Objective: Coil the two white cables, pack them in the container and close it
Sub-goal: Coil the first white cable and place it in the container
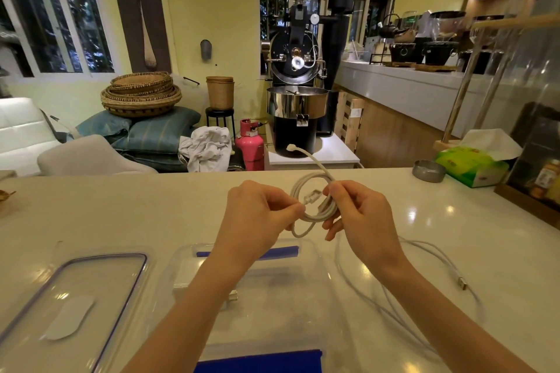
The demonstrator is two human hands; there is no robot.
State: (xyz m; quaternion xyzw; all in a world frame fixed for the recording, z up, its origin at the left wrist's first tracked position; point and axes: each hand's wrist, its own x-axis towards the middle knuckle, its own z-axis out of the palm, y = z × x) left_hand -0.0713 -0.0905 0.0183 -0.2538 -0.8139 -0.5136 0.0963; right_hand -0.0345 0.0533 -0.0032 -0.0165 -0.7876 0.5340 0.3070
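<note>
Two white cables are to be dealt with, and only one is in hand. Nearest, along the bottom of the frame, the clear container [291, 306] is seen open at lower centre, with blue latches at its near and far edges; something small and pale seems to lie inside it, partly hidden by the left forearm. Its lid [75, 294], clear with a dark seal, is laid flat at lower left, just beside the container. At lower right the second cable [403, 306] is spread loose on the counter [121, 215], its metal plug pointed toward the right edge. Above the container, at centre frame, the first cable [318, 206] is held off the counter as a small coil: it is pinched on its left side by the left hand [260, 215] and on its right side by the right hand [360, 218], both closed on the loops. One free end rises toward the upper centre. To finish this step well, the loops should be kept even and pinched together while the free end is wound in or tucked, so the coil does not spring open. Farther back, at the right, one metal dish [428, 171] and one green tissue pack [472, 163] are counted.
</note>
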